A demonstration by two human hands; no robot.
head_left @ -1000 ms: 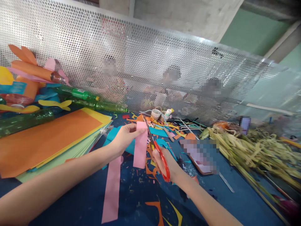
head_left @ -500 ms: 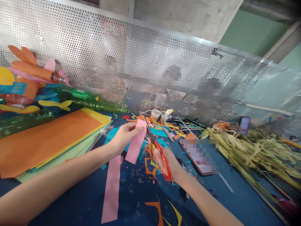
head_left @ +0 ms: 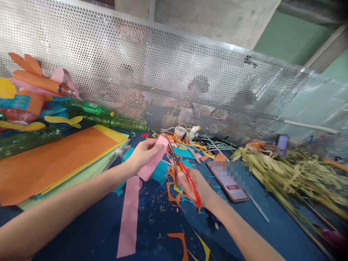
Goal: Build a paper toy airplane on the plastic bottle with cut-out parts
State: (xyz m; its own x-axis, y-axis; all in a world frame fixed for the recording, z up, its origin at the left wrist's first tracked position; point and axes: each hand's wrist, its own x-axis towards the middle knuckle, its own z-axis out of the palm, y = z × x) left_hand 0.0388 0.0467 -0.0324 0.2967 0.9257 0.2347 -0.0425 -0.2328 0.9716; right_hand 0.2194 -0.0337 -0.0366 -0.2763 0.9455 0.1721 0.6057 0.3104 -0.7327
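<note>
My left hand pinches a pink paper strip between thumb and fingers, above the table. In my right hand is a pair of red-handled scissors, its blades pointing up and away from me at the strip's upper right edge. Whether the blades are cutting into the paper I cannot tell. A longer pink strip lies flat on the dark blue table, below my left hand. Blue paper and orange, yellow and blue scraps lie behind and under the scissors.
Stacked coloured sheets and green plastic bottles lie on the left. To the right are a phone and dried husks. Small cups stand before a perforated metal panel, with people visible through it.
The pink strip in my left hand has tilted, its lower end swinging left and up. My right hand and the scissors have shifted slightly to the right.
</note>
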